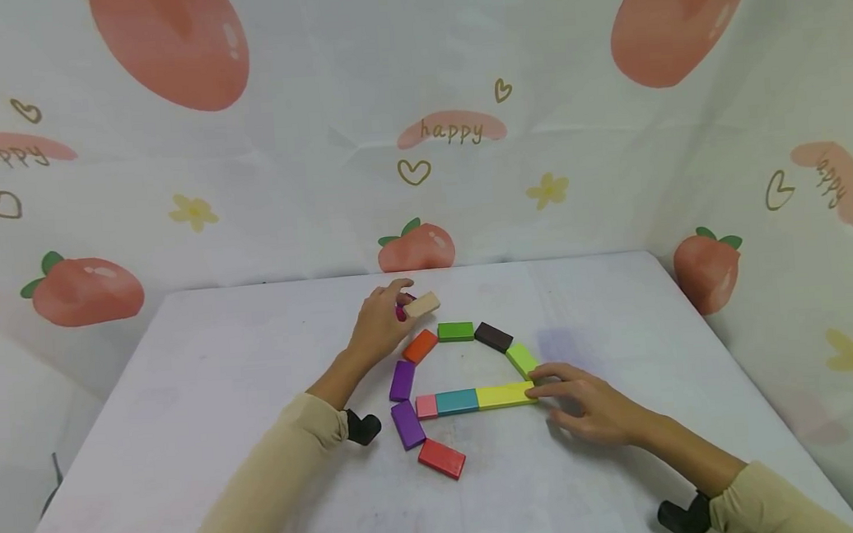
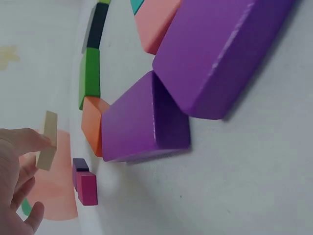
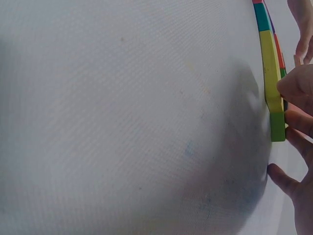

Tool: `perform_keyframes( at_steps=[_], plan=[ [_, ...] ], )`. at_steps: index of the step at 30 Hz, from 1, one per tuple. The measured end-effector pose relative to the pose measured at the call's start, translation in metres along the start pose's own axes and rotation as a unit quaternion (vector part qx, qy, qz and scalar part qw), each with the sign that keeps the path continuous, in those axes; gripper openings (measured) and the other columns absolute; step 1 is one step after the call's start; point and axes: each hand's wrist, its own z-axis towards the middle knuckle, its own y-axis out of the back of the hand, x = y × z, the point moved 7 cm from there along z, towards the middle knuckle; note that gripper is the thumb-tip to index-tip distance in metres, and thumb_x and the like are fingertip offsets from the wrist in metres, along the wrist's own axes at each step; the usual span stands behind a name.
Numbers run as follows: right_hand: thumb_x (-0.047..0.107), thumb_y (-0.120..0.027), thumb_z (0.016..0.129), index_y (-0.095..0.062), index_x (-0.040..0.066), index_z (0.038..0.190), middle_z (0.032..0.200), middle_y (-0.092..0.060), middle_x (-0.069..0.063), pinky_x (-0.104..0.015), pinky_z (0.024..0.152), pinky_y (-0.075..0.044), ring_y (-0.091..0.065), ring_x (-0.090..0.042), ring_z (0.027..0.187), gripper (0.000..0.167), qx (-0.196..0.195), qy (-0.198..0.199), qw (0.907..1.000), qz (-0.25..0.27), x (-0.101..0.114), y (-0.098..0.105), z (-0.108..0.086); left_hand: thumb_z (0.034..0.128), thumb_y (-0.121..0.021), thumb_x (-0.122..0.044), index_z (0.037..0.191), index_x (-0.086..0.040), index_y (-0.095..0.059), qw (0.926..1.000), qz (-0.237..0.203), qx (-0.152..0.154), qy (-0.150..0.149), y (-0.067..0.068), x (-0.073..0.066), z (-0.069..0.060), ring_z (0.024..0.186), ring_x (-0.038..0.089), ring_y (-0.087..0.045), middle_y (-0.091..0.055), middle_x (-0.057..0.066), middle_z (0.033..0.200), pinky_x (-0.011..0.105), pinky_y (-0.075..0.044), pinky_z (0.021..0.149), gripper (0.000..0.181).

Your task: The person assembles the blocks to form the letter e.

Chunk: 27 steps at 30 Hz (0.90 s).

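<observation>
My left hand pinches a beige wooden block between thumb and fingers, held above the far part of the table. Beside it, partly hidden in the head view, are a magenta block and a dark purple block. My right hand reaches in from the right, its fingers loosely extended. Its fingertips touch the right end of the yellow block and lie against the lime green block. An orange block, a green block and a black block form an arc.
Left of the arc lie an upper purple block and a lower purple block, then a red block. A pink block and a teal block line up with the yellow one. A printed cloth backdrop stands behind the table.
</observation>
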Motion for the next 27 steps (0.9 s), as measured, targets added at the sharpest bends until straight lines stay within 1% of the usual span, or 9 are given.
perform_keyframes(
  at_steps=[3, 7, 10, 13, 16, 20, 25, 27],
  plan=[
    [0.008, -0.071, 0.084, -0.073, 0.018, 0.119, 0.133, -0.058, -0.004, -0.056, 0.097, -0.048, -0.054, -0.027, 0.124, 0.037, -0.001, 0.002, 1.0, -0.001, 0.001, 0.001, 0.0, 0.0857, -0.073, -0.008, 0.136, -0.007, -0.055, 0.9995, -0.027, 0.011, -0.01, 0.003, -0.004, -0.007, 0.102, 0.027, -0.057, -0.071, 0.011, 0.109, 0.043, -0.051, 0.089, 0.054],
    [0.007, -0.072, 0.084, -0.073, 0.018, 0.119, 0.133, -0.058, -0.005, -0.056, 0.096, -0.048, -0.054, -0.027, 0.124, 0.037, -0.005, 0.007, 1.0, -0.002, 0.001, 0.001, 0.0, 0.0848, -0.075, -0.009, 0.137, -0.007, -0.055, 0.9969, -0.061, 0.032, -0.037, 0.005, -0.015, -0.018, 0.102, 0.029, -0.059, -0.071, 0.009, 0.11, 0.042, -0.052, 0.085, 0.055],
    [0.007, -0.072, 0.083, -0.074, 0.017, 0.119, 0.133, -0.059, -0.005, -0.055, 0.096, -0.048, -0.054, -0.027, 0.124, 0.037, -0.009, 0.009, 0.9999, -0.002, 0.001, 0.002, 0.0, 0.0832, -0.078, -0.009, 0.136, -0.008, -0.056, 0.9945, -0.067, 0.043, -0.068, 0.003, -0.028, -0.029, 0.108, 0.029, -0.06, -0.072, 0.006, 0.108, 0.045, -0.051, 0.092, 0.057],
    [0.007, -0.072, 0.084, -0.073, 0.018, 0.119, 0.133, -0.058, -0.004, -0.055, 0.096, -0.048, -0.054, -0.027, 0.124, 0.037, -0.004, 0.006, 1.0, -0.001, 0.0, 0.001, 0.0, 0.0817, -0.078, -0.007, 0.134, -0.009, -0.057, 0.9911, -0.071, 0.053, -0.099, 0.0, -0.044, -0.042, 0.112, 0.024, -0.061, -0.072, 0.003, 0.105, 0.046, -0.05, 0.098, 0.057],
    [0.008, -0.072, 0.085, -0.073, 0.018, 0.119, 0.133, -0.058, -0.004, -0.056, 0.096, -0.048, -0.054, -0.027, 0.124, 0.037, 0.001, 0.003, 1.0, 0.0, 0.0, 0.001, 0.0, 0.081, -0.079, -0.006, 0.134, -0.009, -0.057, 0.9867, -0.083, 0.071, -0.121, -0.005, -0.058, -0.056, 0.113, 0.02, -0.06, -0.071, 0.0, 0.104, 0.042, -0.051, 0.098, 0.058],
    [0.008, -0.072, 0.085, -0.073, 0.018, 0.12, 0.133, -0.058, -0.004, -0.056, 0.097, -0.048, -0.054, -0.027, 0.124, 0.036, 0.001, 0.005, 1.0, 0.0, 0.0, 0.001, 0.001, 0.0816, -0.08, -0.008, 0.136, -0.011, -0.055, 0.9812, -0.092, 0.097, -0.139, -0.013, -0.072, -0.072, 0.113, 0.015, -0.059, -0.07, -0.003, 0.105, 0.037, -0.052, 0.096, 0.059],
    [0.009, -0.071, 0.085, -0.073, 0.018, 0.12, 0.133, -0.058, -0.004, -0.056, 0.097, -0.048, -0.054, -0.027, 0.124, 0.036, 0.002, 0.004, 1.0, 0.0, 0.0, 0.001, 0.001, 0.0837, -0.079, -0.011, 0.137, -0.012, -0.054, 0.9734, -0.103, 0.129, -0.158, -0.02, -0.087, -0.089, 0.117, 0.014, -0.055, -0.07, -0.004, 0.107, 0.037, -0.053, 0.095, 0.059],
    [0.009, -0.071, 0.085, -0.073, 0.018, 0.12, 0.133, -0.058, -0.004, -0.056, 0.097, -0.048, -0.054, -0.027, 0.124, 0.036, 0.001, 0.004, 1.0, -0.001, 0.0, 0.001, 0.001, 0.0841, -0.079, -0.011, 0.137, -0.013, -0.054, 0.9705, -0.112, 0.142, -0.159, -0.022, -0.091, -0.095, 0.118, 0.014, -0.054, -0.07, -0.004, 0.108, 0.038, -0.053, 0.095, 0.059]
  ],
)
